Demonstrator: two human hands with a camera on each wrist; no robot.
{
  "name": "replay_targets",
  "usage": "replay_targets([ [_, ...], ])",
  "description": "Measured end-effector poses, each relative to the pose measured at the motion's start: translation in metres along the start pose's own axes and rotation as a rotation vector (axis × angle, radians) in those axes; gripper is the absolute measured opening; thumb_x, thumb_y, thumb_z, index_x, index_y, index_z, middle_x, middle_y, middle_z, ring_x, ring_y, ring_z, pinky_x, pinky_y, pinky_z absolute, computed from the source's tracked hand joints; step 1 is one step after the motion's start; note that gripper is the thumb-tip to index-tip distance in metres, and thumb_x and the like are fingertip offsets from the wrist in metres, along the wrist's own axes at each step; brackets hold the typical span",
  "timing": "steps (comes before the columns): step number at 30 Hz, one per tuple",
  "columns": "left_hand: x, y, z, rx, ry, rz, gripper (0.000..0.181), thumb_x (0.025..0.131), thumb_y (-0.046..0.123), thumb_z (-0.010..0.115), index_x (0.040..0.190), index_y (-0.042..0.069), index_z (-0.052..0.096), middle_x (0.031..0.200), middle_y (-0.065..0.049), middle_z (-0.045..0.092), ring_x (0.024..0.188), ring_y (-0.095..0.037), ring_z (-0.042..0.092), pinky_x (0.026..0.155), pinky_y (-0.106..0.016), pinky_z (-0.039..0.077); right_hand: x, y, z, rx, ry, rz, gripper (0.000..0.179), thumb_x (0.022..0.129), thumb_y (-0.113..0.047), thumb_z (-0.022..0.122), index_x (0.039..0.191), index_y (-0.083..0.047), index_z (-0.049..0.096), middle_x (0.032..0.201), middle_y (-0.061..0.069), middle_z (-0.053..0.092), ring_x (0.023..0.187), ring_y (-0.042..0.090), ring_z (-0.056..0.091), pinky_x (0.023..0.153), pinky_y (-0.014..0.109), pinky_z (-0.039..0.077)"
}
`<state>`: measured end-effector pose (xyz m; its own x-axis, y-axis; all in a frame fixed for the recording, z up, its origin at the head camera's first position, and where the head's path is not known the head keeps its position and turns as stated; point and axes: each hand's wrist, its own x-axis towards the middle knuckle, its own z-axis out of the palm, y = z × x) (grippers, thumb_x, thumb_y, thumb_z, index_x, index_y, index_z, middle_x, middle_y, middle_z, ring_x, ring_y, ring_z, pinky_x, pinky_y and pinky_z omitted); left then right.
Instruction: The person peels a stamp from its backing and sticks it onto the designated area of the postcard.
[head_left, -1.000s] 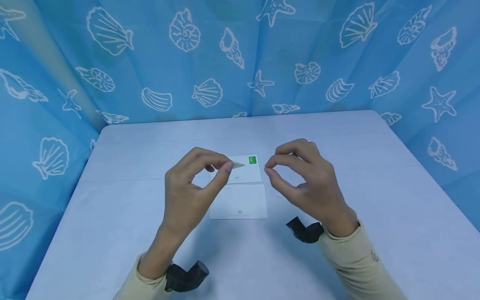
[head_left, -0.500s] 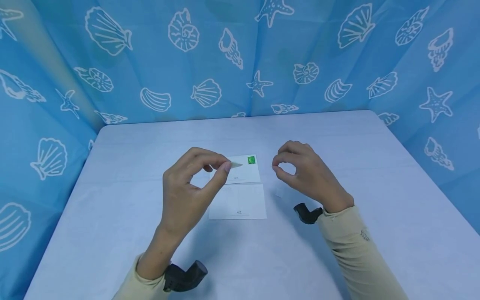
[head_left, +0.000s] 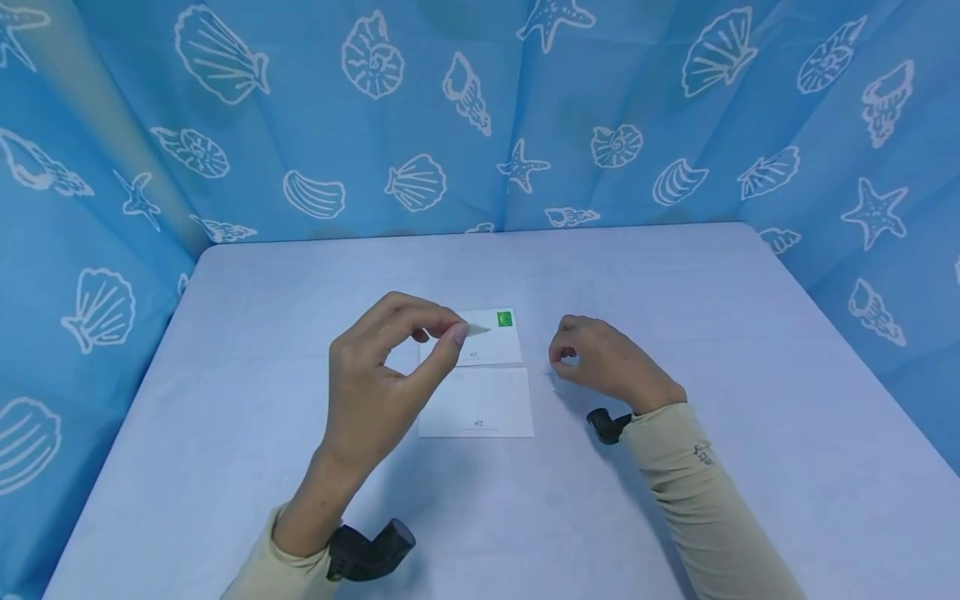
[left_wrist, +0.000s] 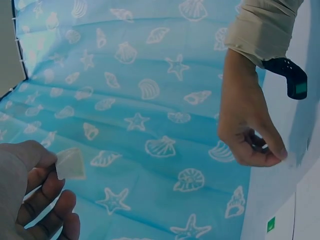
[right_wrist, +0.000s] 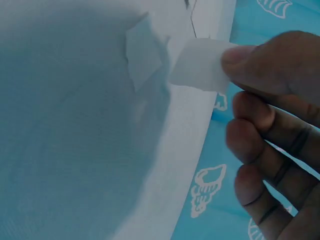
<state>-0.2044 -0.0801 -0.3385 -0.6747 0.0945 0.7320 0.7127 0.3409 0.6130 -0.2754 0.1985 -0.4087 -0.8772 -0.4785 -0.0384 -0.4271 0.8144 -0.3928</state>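
My left hand (head_left: 390, 358) is raised, its thumb and forefinger pinching one edge of a small pale stamp (left_wrist: 71, 164) with a lighter border. In the head view that stamp shows nearly edge-on. My right hand (head_left: 611, 358) is lower, to the right of two white envelopes. Its thumb and forefinger pinch a small scrap of white paper (right_wrist: 200, 65), seen plainly in the right wrist view. The far envelope (head_left: 487, 343) bears a green stamp (head_left: 505, 318) at its upper right corner. Just in front lies the near envelope (head_left: 480, 400), with faint print and no stamp on it.
Another white scrap of paper (right_wrist: 145, 55) lies on the white tablecloth (head_left: 262, 400), under my right hand. A blue curtain (head_left: 480, 117) with white shells and starfish hangs behind the table. A black camera mount (head_left: 371, 552) sits at my left wrist.
My right hand has moved away from the left hand, to the right and then down toward the table. My left hand stays in place, still pinching the stamp.
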Motion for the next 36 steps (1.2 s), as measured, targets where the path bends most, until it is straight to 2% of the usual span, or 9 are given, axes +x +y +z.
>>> replay_targets([
  [6,-0.001,0.0,0.001,0.003,-0.001,0.006,0.011,0.087,0.007,0.077,0.098,0.007,0.076,0.095,0.0,0.07,0.087,-0.012,0.063,0.076,-0.028,0.052,0.0,0.0,0.001,0.016,-0.121,0.046,0.005,0.087,-0.004,0.075,0.085,-0.009,0.076,0.086,-0.003,0.06,0.087,0.018,0.058,0.079,0.036,0.052],
  [11,-0.002,-0.001,0.002,-0.002,-0.015,0.021,0.01,0.087,0.007,0.076,0.097,0.007,0.076,0.094,0.0,0.069,0.086,-0.011,0.062,0.076,-0.03,0.052,-0.002,-0.002,0.0,0.057,-0.185,0.04,0.007,0.086,-0.006,0.075,0.083,-0.011,0.076,0.086,-0.004,0.061,0.087,0.017,0.058,0.08,0.035,0.053],
  [14,-0.003,-0.001,0.002,0.0,-0.025,0.031,0.01,0.087,0.006,0.076,0.097,0.006,0.076,0.093,0.0,0.069,0.086,-0.012,0.062,0.075,-0.031,0.052,-0.004,-0.004,-0.002,0.052,-0.156,0.032,0.003,0.088,-0.008,0.074,0.086,-0.01,0.076,0.087,-0.004,0.061,0.088,0.017,0.058,0.08,0.035,0.053],
  [18,-0.005,-0.002,0.004,0.009,-0.037,0.029,0.011,0.087,0.006,0.077,0.098,0.007,0.076,0.094,0.0,0.069,0.086,-0.012,0.063,0.076,-0.03,0.052,-0.007,-0.008,-0.007,0.063,-0.074,0.003,0.004,0.09,-0.009,0.074,0.092,-0.009,0.078,0.089,-0.004,0.062,0.086,0.017,0.058,0.076,0.034,0.053],
  [22,-0.006,-0.003,0.005,0.009,-0.069,0.022,0.011,0.087,0.007,0.078,0.098,0.007,0.076,0.093,0.001,0.068,0.087,-0.011,0.062,0.077,-0.029,0.052,-0.012,-0.015,-0.014,0.129,0.046,-0.113,0.005,0.089,-0.01,0.076,0.093,-0.013,0.078,0.091,-0.007,0.061,0.082,0.013,0.057,0.069,0.031,0.052],
  [26,-0.007,-0.002,0.006,0.007,-0.106,0.024,0.011,0.088,0.009,0.078,0.098,0.007,0.076,0.094,0.001,0.068,0.089,-0.01,0.062,0.075,-0.028,0.052,-0.018,-0.029,-0.022,0.262,0.178,-0.264,0.011,0.09,-0.013,0.076,0.098,-0.021,0.077,0.096,-0.011,0.063,0.084,0.01,0.057,0.07,0.031,0.051],
  [29,-0.007,-0.002,0.007,0.002,-0.127,0.042,0.01,0.089,0.01,0.077,0.098,0.007,0.075,0.096,0.001,0.067,0.093,-0.009,0.062,0.076,-0.027,0.053,-0.022,-0.044,-0.026,0.431,0.232,-0.309,0.012,0.093,-0.013,0.073,0.102,-0.021,0.076,0.101,-0.01,0.065,0.091,0.012,0.058,0.075,0.031,0.052],
  [32,-0.009,-0.002,0.008,-0.005,-0.135,0.074,0.009,0.088,0.009,0.077,0.097,0.006,0.075,0.097,0.0,0.067,0.096,-0.01,0.063,0.08,-0.025,0.053,-0.028,-0.058,-0.029,0.62,0.242,-0.277,0.012,0.096,-0.012,0.07,0.105,-0.017,0.076,0.104,-0.004,0.066,0.098,0.017,0.059,0.083,0.034,0.053],
  [36,-0.011,-0.002,0.009,-0.006,-0.14,0.116,0.01,0.087,0.006,0.077,0.097,0.005,0.075,0.096,-0.001,0.067,0.096,-0.012,0.063,0.084,-0.024,0.052,-0.031,-0.07,-0.029,0.821,0.17,-0.208,0.013,0.1,-0.016,0.064,0.106,-0.013,0.075,0.105,0.005,0.066,0.101,0.026,0.059,0.09,0.041,0.052],
])
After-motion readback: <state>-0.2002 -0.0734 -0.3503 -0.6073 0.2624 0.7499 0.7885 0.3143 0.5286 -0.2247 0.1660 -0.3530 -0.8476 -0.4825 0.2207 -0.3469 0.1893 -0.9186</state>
